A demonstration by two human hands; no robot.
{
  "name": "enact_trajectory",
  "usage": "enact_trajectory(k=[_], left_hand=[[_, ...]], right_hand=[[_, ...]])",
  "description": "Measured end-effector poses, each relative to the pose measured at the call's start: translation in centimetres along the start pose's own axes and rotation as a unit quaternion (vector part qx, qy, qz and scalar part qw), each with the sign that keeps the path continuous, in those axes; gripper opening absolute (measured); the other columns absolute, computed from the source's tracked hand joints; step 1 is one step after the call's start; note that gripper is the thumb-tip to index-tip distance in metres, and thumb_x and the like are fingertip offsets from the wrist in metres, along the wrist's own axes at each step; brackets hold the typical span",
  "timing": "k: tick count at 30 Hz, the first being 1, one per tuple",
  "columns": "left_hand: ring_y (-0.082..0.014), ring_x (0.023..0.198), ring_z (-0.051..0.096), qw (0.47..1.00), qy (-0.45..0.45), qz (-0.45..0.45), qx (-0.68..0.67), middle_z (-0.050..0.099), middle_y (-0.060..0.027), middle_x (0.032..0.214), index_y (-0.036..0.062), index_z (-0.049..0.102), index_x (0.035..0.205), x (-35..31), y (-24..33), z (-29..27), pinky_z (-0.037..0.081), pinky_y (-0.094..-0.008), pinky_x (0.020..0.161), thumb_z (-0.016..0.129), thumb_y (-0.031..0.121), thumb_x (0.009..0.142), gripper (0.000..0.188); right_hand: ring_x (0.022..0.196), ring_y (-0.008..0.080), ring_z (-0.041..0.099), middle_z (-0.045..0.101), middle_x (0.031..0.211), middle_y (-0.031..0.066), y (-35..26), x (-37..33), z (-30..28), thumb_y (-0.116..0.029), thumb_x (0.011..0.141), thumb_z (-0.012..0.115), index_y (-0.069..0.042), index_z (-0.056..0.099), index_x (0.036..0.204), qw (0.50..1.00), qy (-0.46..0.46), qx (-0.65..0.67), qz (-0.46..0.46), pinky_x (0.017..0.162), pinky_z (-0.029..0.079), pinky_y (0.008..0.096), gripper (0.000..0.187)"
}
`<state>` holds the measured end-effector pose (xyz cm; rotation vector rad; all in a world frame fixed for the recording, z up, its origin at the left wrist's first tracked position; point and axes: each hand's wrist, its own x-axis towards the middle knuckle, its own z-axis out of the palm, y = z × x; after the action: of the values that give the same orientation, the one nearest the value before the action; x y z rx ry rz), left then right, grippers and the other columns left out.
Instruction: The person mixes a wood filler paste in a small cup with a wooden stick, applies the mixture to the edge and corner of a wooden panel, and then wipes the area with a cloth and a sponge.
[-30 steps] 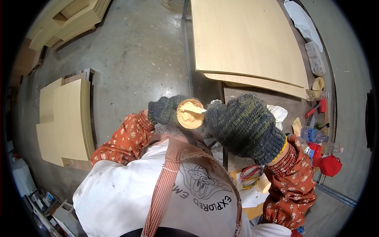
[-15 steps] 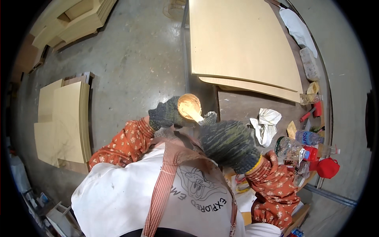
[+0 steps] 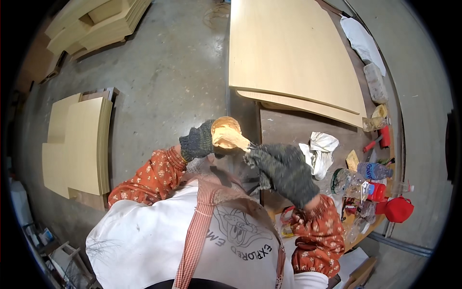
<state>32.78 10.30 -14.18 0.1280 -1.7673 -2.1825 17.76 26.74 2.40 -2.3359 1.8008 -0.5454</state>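
Note:
My left hand (image 3: 196, 140), in a dark knitted glove, grips a round cup (image 3: 214, 129) in front of my chest. Light orange, putty-like paste (image 3: 225, 137) coats its inside, and the open top faces up toward me. In my right hand (image 3: 285, 171), also gloved and closed, is a small spatula (image 3: 244, 144) thick with the same paste. Its coated end reaches over the cup's right side; the gloved fingers hide its handle. Patterned orange sleeves cover both forearms.
Large pale wood panels (image 3: 293, 53) lie on the brown worktable (image 3: 284, 126) ahead right. A crumpled white cloth (image 3: 321, 151), plastic bottles (image 3: 349, 183) and a red cap (image 3: 398, 208) sit at its right. Stacked boards (image 3: 79, 144) stand left on the grey floor (image 3: 163, 72).
The spatula now carries a broad load of paste at the cup's right rim. My right hand has turned and shifted slightly; the cup has moved a little left.

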Motion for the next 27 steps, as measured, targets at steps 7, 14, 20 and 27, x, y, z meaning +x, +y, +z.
enact_trajectory(k=[7,14,20,27], left_hand=[[-0.0185,0.094,0.055,0.989,0.003,-0.021,0.145,0.057,-0.0081,0.103,0.0043,0.053,0.107,-1.9,0.0,0.4,0.043,-0.0284,0.086,0.068,0.015,0.072,0.039],[-0.0165,0.093,0.055,0.989,0.072,-0.084,0.096,0.059,-0.0063,0.100,0.0057,0.053,0.106,-3.4,-0.4,2.3,0.044,-0.0285,0.084,0.075,0.015,0.063,0.049],[-0.0157,0.090,0.056,0.964,0.113,-0.189,0.150,0.060,-0.0048,0.098,0.0060,0.054,0.103,-3.7,3.7,4.7,0.044,-0.0287,0.082,0.076,0.013,0.060,0.049],[-0.0123,0.076,0.056,0.965,0.124,-0.210,0.101,0.061,-0.0027,0.085,0.0063,0.057,0.093,-2.9,5.0,2.7,0.047,-0.0260,0.070,0.076,0.010,0.060,0.039]], right_hand=[[0.073,0.0258,0.057,0.060,0.089,0.0116,2.1,-2.6,0.5,-0.006,0.069,0.057,-0.008,0.060,0.101,0.999,0.009,-0.006,-0.040,0.065,0.044,0.0339,0.032],[0.077,0.0254,0.056,0.058,0.088,0.0120,0.9,-2.0,0.2,-0.012,0.072,0.056,-0.007,0.054,0.105,0.990,-0.018,0.131,-0.039,0.068,0.044,0.0349,0.033],[0.064,0.0271,0.053,0.055,0.072,0.0092,-1.1,-2.0,1.0,-0.014,0.073,0.052,-0.006,0.053,0.090,0.992,-0.124,-0.017,-0.003,0.058,0.043,0.0374,0.019],[0.067,0.0252,0.054,0.054,0.074,0.0102,-0.5,-1.3,-1.2,-0.015,0.068,0.053,-0.007,0.054,0.086,0.987,-0.111,-0.104,-0.050,0.056,0.042,0.0371,0.019]])
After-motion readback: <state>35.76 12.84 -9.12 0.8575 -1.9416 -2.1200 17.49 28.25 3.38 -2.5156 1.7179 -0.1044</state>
